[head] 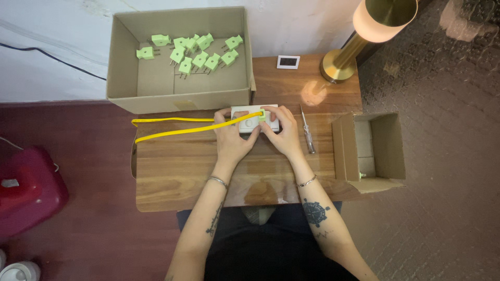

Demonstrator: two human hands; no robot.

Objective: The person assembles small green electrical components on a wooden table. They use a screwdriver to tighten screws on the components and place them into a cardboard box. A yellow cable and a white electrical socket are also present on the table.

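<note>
A white rectangular socket block (pixel 249 120) lies on the wooden table (pixel 182 171). Both hands rest on it. My left hand (pixel 233 138) grips its left end, where a yellow cable (pixel 177 130) runs off to the left. My right hand (pixel 282 134) holds its right end, fingers pressed on a light green plug (pixel 262 115) seated in the block. The block's underside and the plug's pins are hidden.
A large cardboard box (pixel 125 67) at the back left holds several light green plugs (pixel 194 52). A smaller open box (pixel 372 151) stands at the right edge. A screwdriver (pixel 308 132) lies beside my right hand. A brass lamp (pixel 349 57) and a small white display (pixel 288 62) stand behind. A red case (pixel 26 190) sits on the floor.
</note>
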